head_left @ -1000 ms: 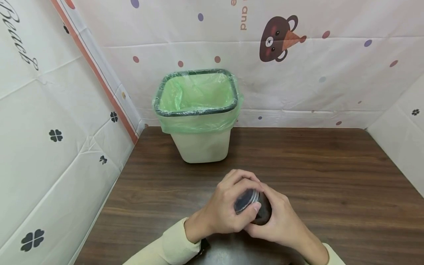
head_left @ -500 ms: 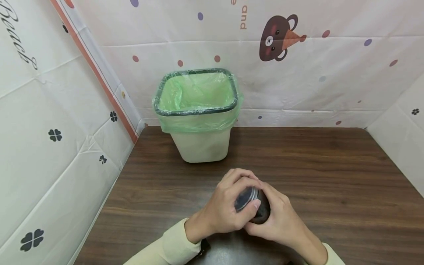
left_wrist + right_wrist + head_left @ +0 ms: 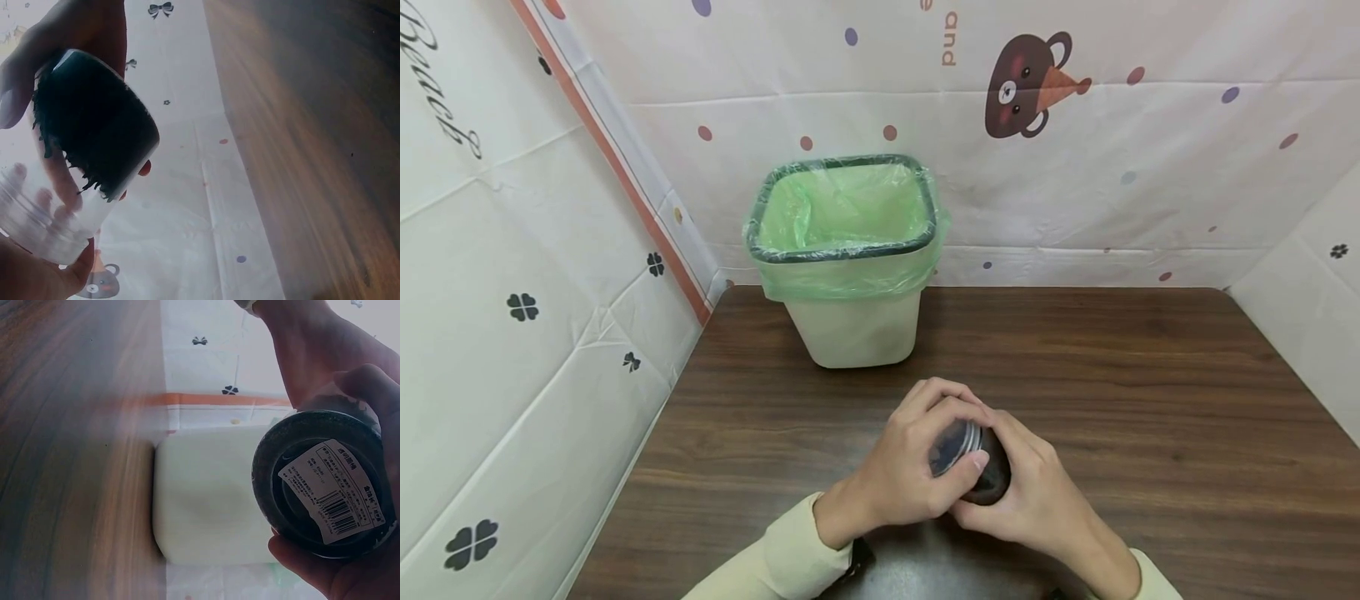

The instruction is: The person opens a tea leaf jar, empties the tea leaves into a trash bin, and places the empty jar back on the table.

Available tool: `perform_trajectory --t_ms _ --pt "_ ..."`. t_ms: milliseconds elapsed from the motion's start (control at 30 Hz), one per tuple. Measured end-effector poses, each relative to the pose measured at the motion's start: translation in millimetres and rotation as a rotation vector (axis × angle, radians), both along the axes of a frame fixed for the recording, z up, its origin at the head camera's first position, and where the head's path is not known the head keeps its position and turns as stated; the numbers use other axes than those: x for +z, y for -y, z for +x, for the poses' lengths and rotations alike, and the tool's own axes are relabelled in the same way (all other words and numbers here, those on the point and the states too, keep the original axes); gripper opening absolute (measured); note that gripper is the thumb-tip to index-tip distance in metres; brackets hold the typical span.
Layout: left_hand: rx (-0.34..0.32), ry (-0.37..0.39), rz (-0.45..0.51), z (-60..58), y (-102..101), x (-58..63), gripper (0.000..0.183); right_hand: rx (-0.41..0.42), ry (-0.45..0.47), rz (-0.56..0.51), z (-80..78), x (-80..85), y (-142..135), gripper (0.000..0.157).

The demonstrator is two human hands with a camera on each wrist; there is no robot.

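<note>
A clear plastic jar (image 3: 991,477) with dark contents is held between both hands over the table, tilted with its capped end toward the left. Curled around the rim and clear lid is my left hand (image 3: 910,467), thumb against the ridged edge. My right hand (image 3: 1037,496) grips the jar's body near its base. In the left wrist view the dark stuff fills the base half of the jar (image 3: 94,119) with a ragged edge; the ridged end is clear. The right wrist view shows the round base, bearing a white barcode label (image 3: 334,490).
Beyond the hands, a pale trash bin (image 3: 857,329) lined with a green plastic bag (image 3: 842,287) stands at the back left of the brown wooden table (image 3: 1112,375). Printed white sheets (image 3: 775,75) hang behind and beside the table.
</note>
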State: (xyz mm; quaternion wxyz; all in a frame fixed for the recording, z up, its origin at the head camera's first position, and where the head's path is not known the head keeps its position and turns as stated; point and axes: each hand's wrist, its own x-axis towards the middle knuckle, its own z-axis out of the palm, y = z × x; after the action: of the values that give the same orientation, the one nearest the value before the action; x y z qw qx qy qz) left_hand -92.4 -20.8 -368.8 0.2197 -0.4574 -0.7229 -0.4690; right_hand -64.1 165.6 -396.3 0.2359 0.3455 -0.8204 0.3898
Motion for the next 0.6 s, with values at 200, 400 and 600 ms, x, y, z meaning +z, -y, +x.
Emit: perform_trajectory --t_ms 200,400,600 --pt "0.001 -0.009 -0.009 -1.9 1.3 2.1 0.024 0.011 0.001 -0.001 -1.0 0.1 -0.1 0.08" --pt "0.006 -0.012 -0.012 -2.1 2.0 3.1 0.024 0.016 0.003 -0.012 -2.0 0.1 -0.1 0.08" --pt "-0.004 -0.017 -0.03 -1.7 3.8 4.8 0.031 0.025 0.037 -0.035 -1.6 1.6 -1.1 0.088"
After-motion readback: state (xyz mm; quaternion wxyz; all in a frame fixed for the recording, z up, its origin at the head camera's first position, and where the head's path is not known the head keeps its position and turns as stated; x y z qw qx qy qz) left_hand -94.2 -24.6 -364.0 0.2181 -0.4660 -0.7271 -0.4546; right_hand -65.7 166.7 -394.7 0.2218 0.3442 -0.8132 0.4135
